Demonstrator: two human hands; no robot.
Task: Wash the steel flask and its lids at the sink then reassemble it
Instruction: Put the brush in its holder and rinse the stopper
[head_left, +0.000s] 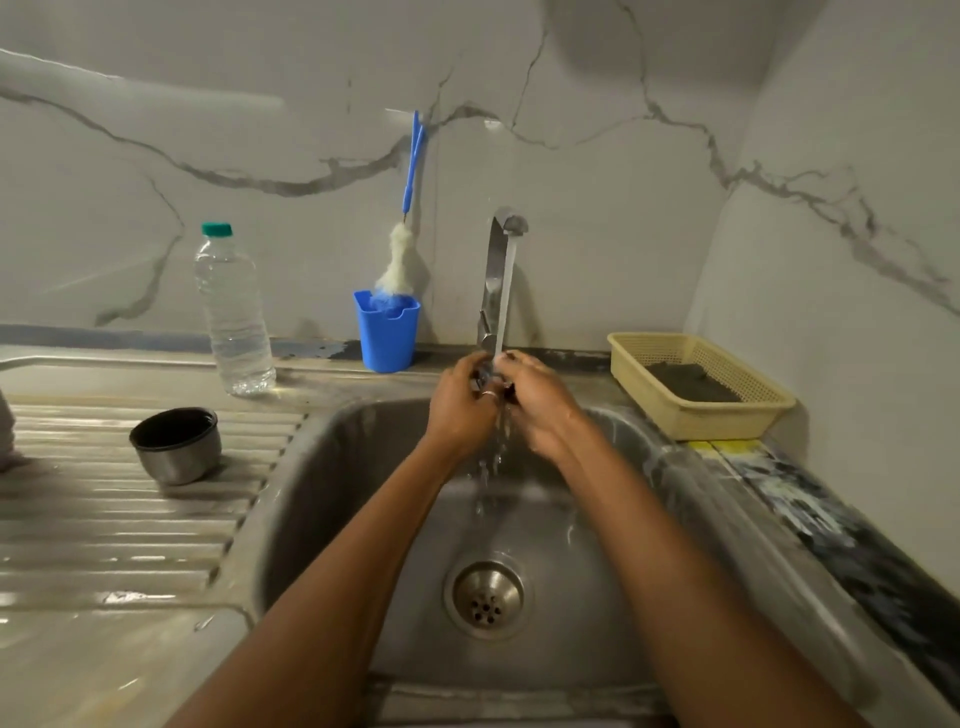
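Both my hands meet under the running tap (503, 270) above the steel sink (332, 467). My left hand (460, 402) and my right hand (540, 402) curl round a small dark lid (488, 375), mostly hidden between the fingers. Water streams off them into the basin. A steel cup lid (176, 446) with a dark inside stands mouth up on the ribbed drainboard at the left. The flask body is not in view.
A clear water bottle (234, 312) with a green cap stands at the back left. A blue cup (387, 331) holds a bottle brush (402, 249) by the wall. A yellow basket (698, 384) sits right of the tap. The drain (487, 597) lies below my arms.
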